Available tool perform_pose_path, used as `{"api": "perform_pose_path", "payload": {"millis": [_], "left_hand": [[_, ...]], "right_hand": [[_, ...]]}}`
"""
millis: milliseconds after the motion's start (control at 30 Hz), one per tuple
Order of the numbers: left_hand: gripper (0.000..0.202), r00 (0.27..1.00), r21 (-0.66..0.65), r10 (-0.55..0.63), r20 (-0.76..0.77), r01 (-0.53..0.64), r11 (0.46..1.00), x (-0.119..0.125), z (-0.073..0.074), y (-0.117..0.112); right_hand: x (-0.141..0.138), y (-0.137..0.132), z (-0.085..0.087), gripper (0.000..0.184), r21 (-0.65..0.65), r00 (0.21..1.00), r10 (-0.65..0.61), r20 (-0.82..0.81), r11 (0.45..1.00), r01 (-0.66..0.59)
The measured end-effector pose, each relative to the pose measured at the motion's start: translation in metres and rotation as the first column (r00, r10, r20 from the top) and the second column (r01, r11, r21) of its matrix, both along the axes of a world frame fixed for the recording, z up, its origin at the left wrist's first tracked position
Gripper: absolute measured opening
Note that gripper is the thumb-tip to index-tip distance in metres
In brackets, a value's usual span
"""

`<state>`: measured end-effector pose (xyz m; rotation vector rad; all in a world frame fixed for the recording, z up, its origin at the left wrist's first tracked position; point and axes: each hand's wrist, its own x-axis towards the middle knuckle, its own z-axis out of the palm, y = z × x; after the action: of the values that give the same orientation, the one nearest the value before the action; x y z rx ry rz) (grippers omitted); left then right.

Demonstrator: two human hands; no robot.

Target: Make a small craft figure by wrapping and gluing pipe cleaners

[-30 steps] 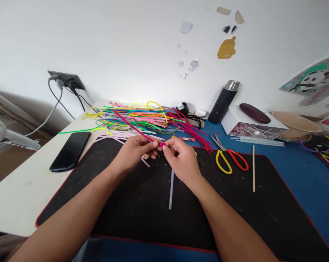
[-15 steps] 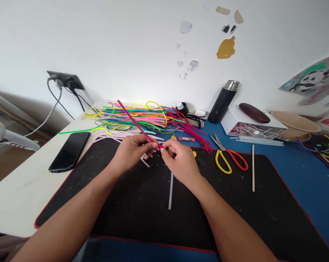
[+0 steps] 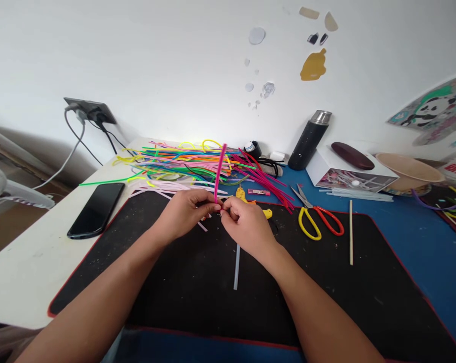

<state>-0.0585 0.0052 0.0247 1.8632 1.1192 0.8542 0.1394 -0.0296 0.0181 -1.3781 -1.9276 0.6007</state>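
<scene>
Over the black mat [image 3: 197, 297], a magenta pipe cleaner [image 3: 220, 174] stands up between my two hands. My left hand [image 3: 186, 212] pinches it near its lower end between thumb and fingers. My right hand [image 3: 246, 222] is closed on the same lower end, fingertips almost touching the left ones. That gripped end is mostly hidden by the fingers. Just behind my right hand lies a yellow glue gun [image 3: 266, 214], partly covered, with a translucent glue stick [image 3: 236, 267] reaching toward me from under the hand.
Many coloured pipe cleaners [image 3: 182, 164] lie heaped at the back, with magenta ones [image 3: 271, 184] beside them. Scissors [image 3: 311, 212] and a wooden stick [image 3: 351, 232] rest at right. A phone [image 3: 96, 210] lies left; a black flask [image 3: 310, 141] and a white box [image 3: 349, 171] stand behind.
The magenta pipe cleaner has swung from leaning left to nearly upright. Both hands stay almost in place, still pinching its lower end.
</scene>
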Motion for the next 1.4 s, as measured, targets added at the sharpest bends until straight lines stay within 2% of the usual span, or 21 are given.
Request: {"api": "perform_pose_path", "payload": {"millis": [100,233,367,500,667,767,867,1033,1200,1400], "left_hand": [[0.020,0.999,-0.041,-0.037,0.010,0.037,0.998,-0.002,-0.002,0.002],[0.021,1.000,-0.026,-0.012,0.007,0.012,1.000,-0.002,-0.002,0.002],[0.022,0.996,-0.003,0.012,-0.084,-0.013,1.000,-0.003,0.001,0.002],[0.020,0.986,-0.021,-0.036,-0.164,0.033,0.999,-0.004,0.006,0.002],[0.021,0.979,-0.009,-0.068,-0.190,0.067,0.998,-0.005,0.010,0.001],[0.024,0.992,-0.062,-0.061,-0.111,0.054,0.997,-0.005,0.007,0.000],[0.032,0.997,-0.172,-0.018,0.078,0.031,0.985,-0.003,0.003,0.000],[0.047,0.946,-0.324,0.113,0.304,-0.009,0.946,0.008,0.003,-0.002],[0.047,0.889,-0.397,0.207,0.409,-0.031,0.917,0.019,0.005,-0.005],[0.048,0.898,-0.404,0.169,0.406,0.011,0.915,0.015,0.004,-0.003]], "right_hand": [[0.000,0.000,-0.001,0.006,0.000,1.000,-0.007,0.011,1.000,0.007],[0.000,0.000,-0.002,0.006,0.007,1.000,-0.001,0.018,1.000,0.001],[-0.001,0.000,-0.003,0.008,0.002,0.998,0.008,0.059,1.000,-0.008],[-0.001,-0.001,-0.002,0.010,-0.024,0.996,0.011,0.084,1.000,-0.009],[-0.002,-0.001,-0.004,0.007,-0.046,0.997,0.010,0.079,0.999,-0.006],[-0.003,0.000,-0.004,0.005,-0.043,1.000,-0.006,0.011,0.999,0.007],[-0.002,0.000,-0.002,0.007,-0.050,0.993,-0.032,-0.116,0.998,0.027],[-0.002,-0.001,0.001,0.012,-0.088,0.963,-0.058,-0.265,0.995,0.036],[-0.002,-0.002,0.003,0.012,-0.092,0.947,-0.060,-0.315,0.995,0.032],[-0.001,-0.002,0.006,0.013,-0.085,0.949,-0.079,-0.305,0.995,0.055]]}}
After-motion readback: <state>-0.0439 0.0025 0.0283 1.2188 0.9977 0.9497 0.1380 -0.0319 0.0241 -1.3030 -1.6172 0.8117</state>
